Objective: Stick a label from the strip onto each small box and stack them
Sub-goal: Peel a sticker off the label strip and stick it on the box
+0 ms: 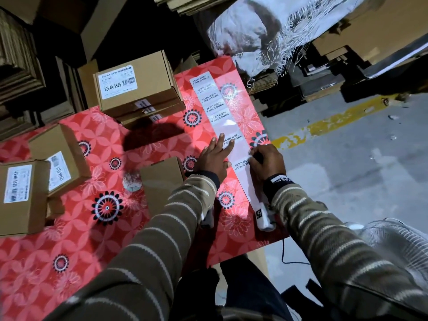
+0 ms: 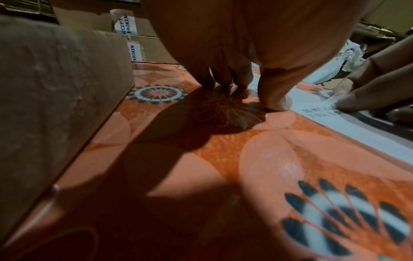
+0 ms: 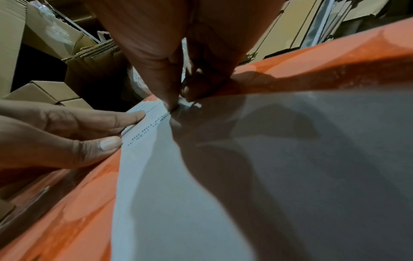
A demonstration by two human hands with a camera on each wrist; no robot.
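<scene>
A long white label strip (image 1: 222, 119) printed "DO NOT ACCEPT IF SEAL IS BROKEN" lies along the right side of the red flowered table (image 1: 97, 228). My left hand (image 1: 214, 156) presses flat on the strip's left edge with straight fingers (image 3: 125, 117). My right hand (image 1: 264, 161) pinches the right end of the nearest label (image 1: 242, 163) between thumb and finger (image 3: 172, 102). A plain small box (image 1: 162, 181) stands just left of my left wrist. A stack of labelled boxes (image 1: 139, 89) stands at the table's far side.
Two more small boxes (image 1: 22, 195) (image 1: 61, 156) sit at the left of the table, with a tape roll (image 1: 131, 180) between them and the plain box. Flattened cartons (image 1: 20, 61) surround the table. The table's right edge drops to a concrete floor (image 1: 347, 163).
</scene>
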